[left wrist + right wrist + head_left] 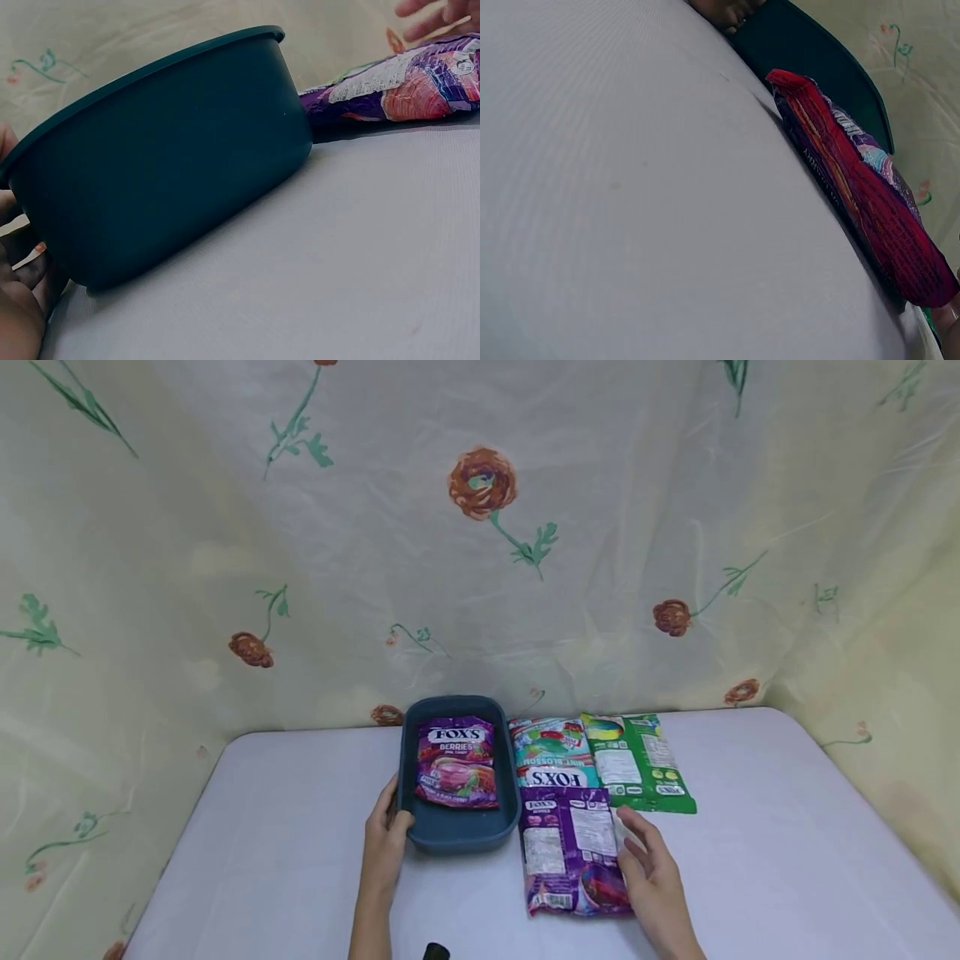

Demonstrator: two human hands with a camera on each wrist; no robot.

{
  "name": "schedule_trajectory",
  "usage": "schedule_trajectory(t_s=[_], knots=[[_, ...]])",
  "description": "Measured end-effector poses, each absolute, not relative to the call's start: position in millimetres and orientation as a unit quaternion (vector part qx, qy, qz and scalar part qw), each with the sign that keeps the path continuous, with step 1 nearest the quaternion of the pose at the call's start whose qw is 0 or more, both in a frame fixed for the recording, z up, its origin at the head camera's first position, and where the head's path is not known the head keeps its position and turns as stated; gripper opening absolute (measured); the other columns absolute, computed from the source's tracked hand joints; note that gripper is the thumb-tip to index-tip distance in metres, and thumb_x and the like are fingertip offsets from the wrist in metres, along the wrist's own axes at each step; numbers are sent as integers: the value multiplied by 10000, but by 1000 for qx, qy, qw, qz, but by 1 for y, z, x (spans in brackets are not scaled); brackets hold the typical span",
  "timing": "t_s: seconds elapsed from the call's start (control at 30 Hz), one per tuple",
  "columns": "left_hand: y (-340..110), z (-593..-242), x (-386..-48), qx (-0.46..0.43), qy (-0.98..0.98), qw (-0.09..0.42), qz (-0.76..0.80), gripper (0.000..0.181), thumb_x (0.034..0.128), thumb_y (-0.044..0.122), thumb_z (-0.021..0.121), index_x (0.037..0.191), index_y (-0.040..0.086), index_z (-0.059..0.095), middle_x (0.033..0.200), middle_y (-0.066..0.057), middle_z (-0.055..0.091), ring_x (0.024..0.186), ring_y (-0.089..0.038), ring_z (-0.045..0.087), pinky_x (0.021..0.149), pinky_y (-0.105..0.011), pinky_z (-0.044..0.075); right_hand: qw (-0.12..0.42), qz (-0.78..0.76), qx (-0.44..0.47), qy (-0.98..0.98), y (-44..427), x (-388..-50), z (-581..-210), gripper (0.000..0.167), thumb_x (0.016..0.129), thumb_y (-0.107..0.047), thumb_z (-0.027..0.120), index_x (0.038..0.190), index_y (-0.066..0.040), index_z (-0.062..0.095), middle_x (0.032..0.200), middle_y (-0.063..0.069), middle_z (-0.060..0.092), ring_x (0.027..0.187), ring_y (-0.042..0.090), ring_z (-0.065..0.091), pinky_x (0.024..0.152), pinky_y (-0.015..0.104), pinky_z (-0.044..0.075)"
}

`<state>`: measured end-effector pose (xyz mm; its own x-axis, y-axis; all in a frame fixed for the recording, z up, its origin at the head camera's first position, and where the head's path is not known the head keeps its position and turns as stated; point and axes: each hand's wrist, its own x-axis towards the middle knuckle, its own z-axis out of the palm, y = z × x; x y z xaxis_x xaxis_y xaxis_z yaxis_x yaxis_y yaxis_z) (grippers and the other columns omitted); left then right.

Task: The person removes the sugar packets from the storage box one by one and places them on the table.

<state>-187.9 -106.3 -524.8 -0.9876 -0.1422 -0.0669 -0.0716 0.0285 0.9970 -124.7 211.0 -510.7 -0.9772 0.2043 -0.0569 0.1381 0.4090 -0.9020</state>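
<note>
My left hand (386, 837) holds the left side of a dark blue plastic tub (459, 841), thumb at the rim and fingers along the outer wall. Inside the tub lies a purple Fox's Berries candy bag (456, 763), its front facing up. On the table to the tub's right, another purple Fox's candy bag (573, 852) lies back side up. My right hand (654, 881) is at that bag's right edge, fingers loosely bent and not closed round it. In the right wrist view, only a bit of the hand (951, 330) shows beside the bag's end.
Behind the purple bag lie a teal-and-red Fox's Mint Blossom bag (553, 752) and a green candy bag (641, 764). A white-covered table (300, 860) bears everything. A flower-printed curtain (360, 543) hangs behind it. A small dark object (437, 952) pokes in at the bottom.
</note>
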Motion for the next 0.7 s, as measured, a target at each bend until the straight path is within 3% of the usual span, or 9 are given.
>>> schedule_trajectory(t_s=[0.13, 0.23, 0.4, 0.47, 0.7], knots=[[-107, -525, -189, 72, -716, 26, -693, 626, 862, 74, 442, 1467, 201, 341, 1535, -37, 316, 1422, -211, 294, 1129, -428, 269, 53, 554, -73, -828, 204, -124, -506, 537, 951, -12, 401, 1457, -150, 289, 1518, 33, 310, 1406, 230, 297, 1009, 120, 371], [-107, -526, -189, 73, -717, 25, -693, 630, 861, 71, 442, 1470, 192, 335, 1538, -49, 309, 1426, -220, 287, 1128, -429, 269, 69, 582, -42, -809, 199, -124, -503, 506, 961, -30, 420, 1444, -140, 314, 1503, 64, 336, 1375, 181, 345, 941, 26, 345], [-105, -526, -189, 76, -718, 27, -692, 630, 855, 77, 450, 1465, 188, 343, 1532, -54, 319, 1419, -232, 301, 1119, -436, 285, 76, 613, 16, -786, 191, -126, -496, 475, 976, -121, 458, 1435, -131, 333, 1478, 106, 368, 1272, -22, 413, 933, 60, 382], [-104, -526, -189, 77, -718, 27, -691, 629, 853, 82, 453, 1463, 192, 347, 1528, -47, 326, 1413, -226, 312, 1115, -435, 296, 73, 623, 41, -777, 186, -128, -491, 477, 975, -133, 468, 1432, -127, 333, 1473, 118, 370, 1256, -38, 428, 941, 80, 395], [-104, -527, -189, 77, -715, 31, -694, 629, 849, 82, 452, 1461, 190, 353, 1523, -45, 336, 1408, -230, 321, 1111, -440, 299, 3, 670, 107, -735, 156, -144, -469, 521, 966, -208, 498, 1441, -135, 297, 1494, 114, 328, 1334, 144, 418, 956, 154, 434]])
